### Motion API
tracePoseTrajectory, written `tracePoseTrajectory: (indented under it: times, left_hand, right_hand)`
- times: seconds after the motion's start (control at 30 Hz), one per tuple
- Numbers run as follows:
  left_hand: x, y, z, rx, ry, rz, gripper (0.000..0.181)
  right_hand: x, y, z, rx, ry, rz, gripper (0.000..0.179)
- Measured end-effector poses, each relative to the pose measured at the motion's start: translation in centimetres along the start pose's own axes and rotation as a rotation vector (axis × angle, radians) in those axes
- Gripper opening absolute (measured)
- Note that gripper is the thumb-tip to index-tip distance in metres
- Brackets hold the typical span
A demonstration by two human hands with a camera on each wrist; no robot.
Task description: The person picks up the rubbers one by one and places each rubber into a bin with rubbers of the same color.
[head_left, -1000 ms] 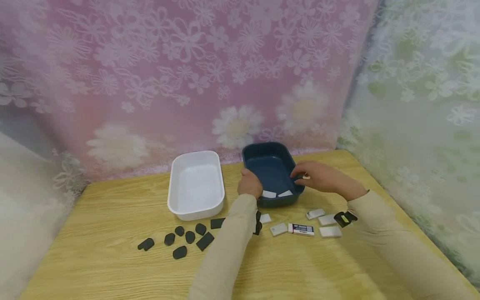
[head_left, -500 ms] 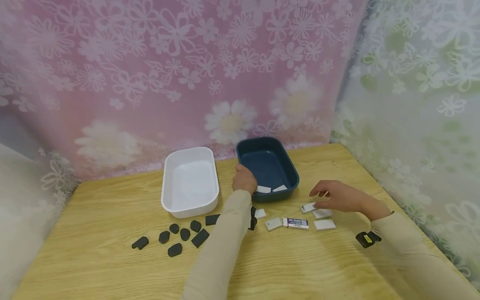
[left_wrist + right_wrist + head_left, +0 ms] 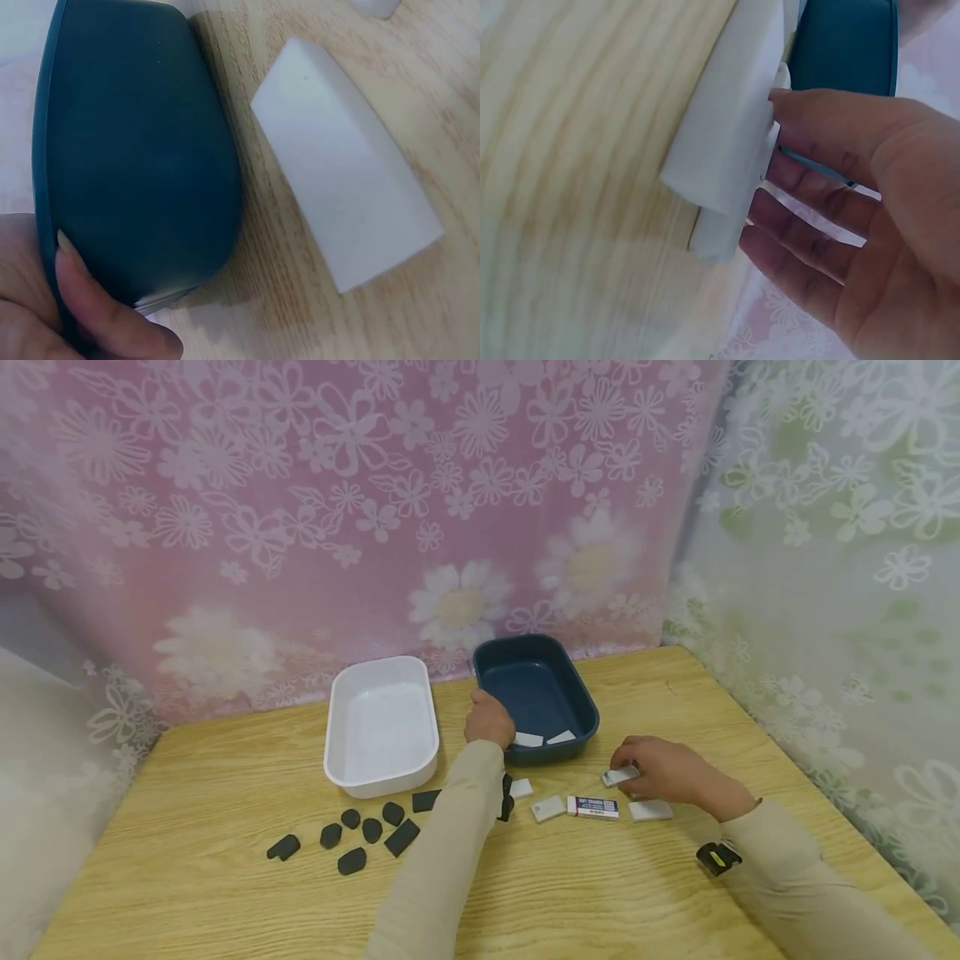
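My left hand [image 3: 490,720] grips the near left rim of the dark blue basin [image 3: 532,689], its thumb [image 3: 112,322] outside the wall in the left wrist view. Two white pieces [image 3: 528,739] lie inside at the near end. To the right of the basin, my right hand [image 3: 663,768] pinches a small white eraser [image 3: 619,776] between thumb and fingers, low over the table. Below that hand lies another white eraser [image 3: 651,810]. Beside it are a sleeved eraser [image 3: 592,807] printed "SOFT ERASER" and a white one [image 3: 549,808]. By my left wrist sits a white block [image 3: 345,165].
A white basin [image 3: 381,727] stands left of the blue one. Several black pieces [image 3: 372,831], some rounded and some rectangular, lie on the wooden table [image 3: 225,893] in front of it. Flowered cloth [image 3: 337,552] hangs behind the table and along its right side.
My right hand has left the blue basin's right rim, come down to the right and taken hold of a white eraser. My left hand stays on the rim. The view has shifted slightly.
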State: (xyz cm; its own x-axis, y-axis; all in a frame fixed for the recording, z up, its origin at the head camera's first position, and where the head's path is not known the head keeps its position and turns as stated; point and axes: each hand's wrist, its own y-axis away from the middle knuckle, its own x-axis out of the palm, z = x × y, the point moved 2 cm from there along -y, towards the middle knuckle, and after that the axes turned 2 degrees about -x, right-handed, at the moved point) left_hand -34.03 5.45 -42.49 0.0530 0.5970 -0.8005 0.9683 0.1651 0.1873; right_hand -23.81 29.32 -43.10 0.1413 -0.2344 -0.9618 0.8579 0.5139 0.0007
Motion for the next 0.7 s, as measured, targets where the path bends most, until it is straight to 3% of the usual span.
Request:
tracePoseTrajectory:
  times: [0.17, 0.4, 0.7]
  left_hand:
    - [0.1, 0.0, -0.1, -0.008, 0.008, 0.010, 0.051]
    - [-0.2, 0.2, 0.1, -0.004, 0.014, 0.015, 0.056]
    - [-0.3, 0.1, 0.0, 0.002, 0.007, -0.002, 0.055]
  right_hand:
    - [-0.1, 0.1, 0.2, -0.012, 0.068, -0.033, 0.020]
    - [-0.5, 0.5, -0.3, -0.003, 0.056, -0.131, 0.019]
    - [-4.9, 0.2, 0.1, 0.041, 0.009, -0.318, 0.020]
